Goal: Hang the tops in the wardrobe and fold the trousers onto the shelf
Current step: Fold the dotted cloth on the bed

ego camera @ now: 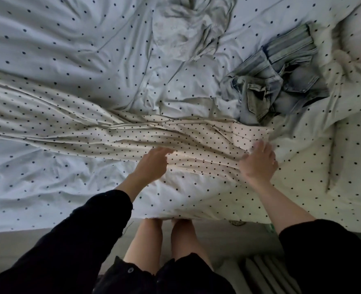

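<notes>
Head view only. Black sleeves fill the near edge; the person stands against the bed edge, bare legs just under it, both arms reaching out over the duvet.

Left hand: fingers curled onto the near edge of the dotted cream garment, apparently pinching a fold, though the fingertips are hidden in the cloth. Probably an anchor, so the fabric doesn't drag while the other end is handled.

Right hand: motion-blurred, fingers spread on the garment's right end. Can't tell whether it grips or just presses flat.

Garment lies stretched in a long band, running away to the left of both hands and bunched in lengthwise pleats. Top or trousers: unclear. Laid out flat across the bed, which suits smoothing or folding.

Denim piece sits crumpled just beyond the right hand, touching the garment's far corner, not yet handled. Pale crumpled item lies well beyond both hands. Neither wardrobe nor shelf in view.

Judgement: early in the task, straightening the first piece.
</notes>
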